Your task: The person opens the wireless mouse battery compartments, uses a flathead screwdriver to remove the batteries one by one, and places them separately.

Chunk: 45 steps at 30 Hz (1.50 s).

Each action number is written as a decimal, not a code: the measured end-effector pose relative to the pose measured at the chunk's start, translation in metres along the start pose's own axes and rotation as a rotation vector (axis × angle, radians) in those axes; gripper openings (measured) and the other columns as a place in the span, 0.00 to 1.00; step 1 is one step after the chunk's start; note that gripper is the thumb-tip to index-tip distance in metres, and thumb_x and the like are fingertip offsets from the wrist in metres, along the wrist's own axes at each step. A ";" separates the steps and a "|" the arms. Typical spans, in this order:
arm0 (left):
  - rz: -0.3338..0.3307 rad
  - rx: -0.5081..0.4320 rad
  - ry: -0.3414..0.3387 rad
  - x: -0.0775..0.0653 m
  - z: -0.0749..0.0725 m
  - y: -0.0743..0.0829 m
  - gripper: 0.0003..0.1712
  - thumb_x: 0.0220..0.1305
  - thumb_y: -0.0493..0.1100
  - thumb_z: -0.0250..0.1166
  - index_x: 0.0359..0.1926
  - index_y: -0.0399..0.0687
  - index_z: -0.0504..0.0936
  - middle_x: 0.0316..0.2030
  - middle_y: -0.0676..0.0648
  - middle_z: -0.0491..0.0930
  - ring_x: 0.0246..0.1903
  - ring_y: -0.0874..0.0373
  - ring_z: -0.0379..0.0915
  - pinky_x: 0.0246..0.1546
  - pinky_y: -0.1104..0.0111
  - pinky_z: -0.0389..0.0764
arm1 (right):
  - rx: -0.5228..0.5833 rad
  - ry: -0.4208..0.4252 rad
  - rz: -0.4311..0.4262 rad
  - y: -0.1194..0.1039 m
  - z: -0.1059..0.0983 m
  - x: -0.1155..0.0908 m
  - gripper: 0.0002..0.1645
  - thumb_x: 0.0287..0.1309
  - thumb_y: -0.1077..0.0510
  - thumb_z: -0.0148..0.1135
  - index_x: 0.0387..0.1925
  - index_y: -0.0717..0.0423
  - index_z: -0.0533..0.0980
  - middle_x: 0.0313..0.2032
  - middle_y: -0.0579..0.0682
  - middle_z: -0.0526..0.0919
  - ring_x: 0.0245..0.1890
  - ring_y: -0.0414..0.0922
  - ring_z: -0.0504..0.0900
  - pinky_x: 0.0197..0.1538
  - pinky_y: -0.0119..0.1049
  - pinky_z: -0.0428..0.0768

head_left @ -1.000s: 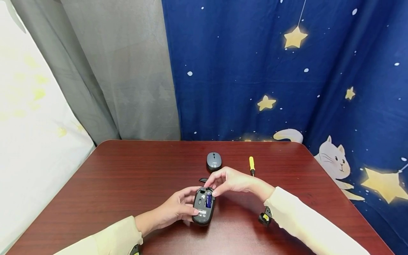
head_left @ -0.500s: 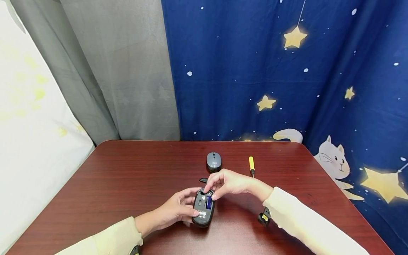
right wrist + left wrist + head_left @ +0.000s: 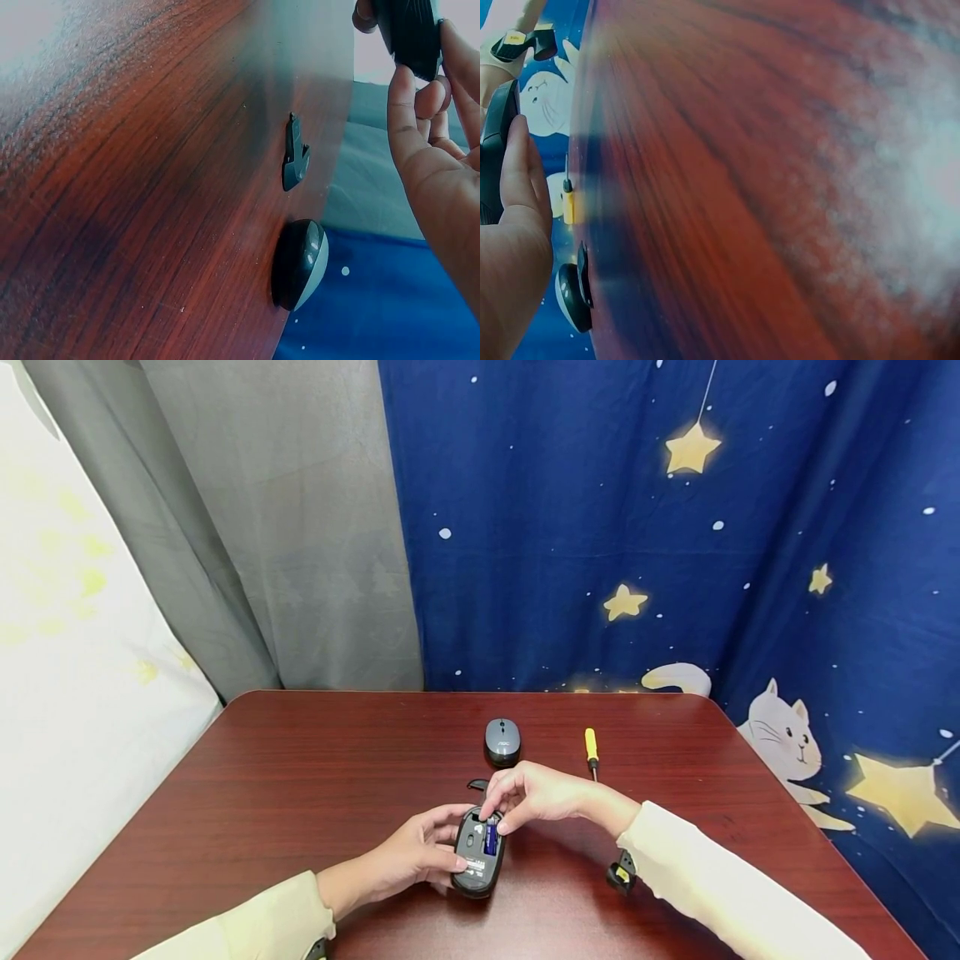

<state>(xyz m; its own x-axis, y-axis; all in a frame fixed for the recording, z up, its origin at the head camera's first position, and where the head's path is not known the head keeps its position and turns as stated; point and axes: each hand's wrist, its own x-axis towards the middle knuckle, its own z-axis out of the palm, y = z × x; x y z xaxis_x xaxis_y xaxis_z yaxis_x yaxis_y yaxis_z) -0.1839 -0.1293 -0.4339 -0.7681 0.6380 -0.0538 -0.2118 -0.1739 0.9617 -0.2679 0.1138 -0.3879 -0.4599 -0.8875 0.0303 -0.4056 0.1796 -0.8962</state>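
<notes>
Held underside up by my left hand (image 3: 420, 852) is a black computer mouse (image 3: 471, 868), its battery compartment uncovered and a blue battery (image 3: 491, 838) lying inside. The left thumb rests on the underside and the fingers go round the left edge. At the mouse's far end, my right hand (image 3: 536, 793) has its thumb by the battery's upper end and curled fingertips on the compartment's far edge. The right wrist view shows those fingers touching the end of the mouse (image 3: 411, 37); whether they grip the battery itself is hidden. Behind them lies a small black battery cover (image 3: 477, 785).
A second mouse (image 3: 502, 742), grey on top, sits upright farther back on the reddish-brown table (image 3: 337, 760). To its right lies a screwdriver with a yellow handle (image 3: 591, 745), its tip partly hidden behind the right forearm. Curtains (image 3: 555, 527) hang behind the table.
The right fingertips have shifted slightly left and toward the person, onto the open compartment's far end. The mouse has lowered a little in the head view; the left hand keeps its hold.
</notes>
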 end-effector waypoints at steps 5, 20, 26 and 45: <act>-0.002 0.006 -0.004 0.000 0.000 -0.001 0.44 0.55 0.29 0.64 0.70 0.34 0.55 0.50 0.36 0.77 0.39 0.49 0.81 0.30 0.64 0.82 | -0.019 -0.004 0.010 -0.002 0.000 0.001 0.15 0.48 0.67 0.72 0.41 0.62 0.84 0.39 0.48 0.80 0.37 0.40 0.75 0.41 0.32 0.78; -0.015 -0.006 0.003 0.002 -0.003 0.002 0.43 0.56 0.29 0.65 0.71 0.36 0.56 0.53 0.35 0.75 0.45 0.45 0.79 0.39 0.57 0.82 | 0.080 0.017 0.018 -0.003 -0.004 0.002 0.12 0.49 0.70 0.70 0.39 0.67 0.82 0.37 0.49 0.82 0.34 0.40 0.78 0.39 0.31 0.78; -0.014 -0.015 -0.003 0.002 -0.003 0.003 0.43 0.56 0.28 0.65 0.71 0.36 0.56 0.53 0.35 0.75 0.45 0.46 0.79 0.38 0.58 0.82 | 0.140 0.068 0.059 -0.006 -0.008 0.000 0.12 0.51 0.69 0.69 0.39 0.69 0.81 0.37 0.49 0.83 0.34 0.43 0.79 0.40 0.34 0.78; -0.026 0.004 -0.012 -0.002 -0.004 0.002 0.43 0.55 0.29 0.66 0.71 0.37 0.58 0.53 0.36 0.76 0.41 0.45 0.81 0.25 0.65 0.81 | 0.676 0.186 0.027 0.002 -0.031 -0.021 0.12 0.64 0.71 0.55 0.43 0.58 0.80 0.41 0.57 0.85 0.43 0.50 0.84 0.52 0.54 0.76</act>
<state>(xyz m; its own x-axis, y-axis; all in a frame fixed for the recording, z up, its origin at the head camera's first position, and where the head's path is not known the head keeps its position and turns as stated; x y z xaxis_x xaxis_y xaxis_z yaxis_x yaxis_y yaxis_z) -0.1858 -0.1339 -0.4332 -0.7554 0.6509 -0.0757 -0.2294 -0.1545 0.9610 -0.2833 0.1456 -0.3767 -0.6149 -0.7882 0.0249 0.1603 -0.1558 -0.9747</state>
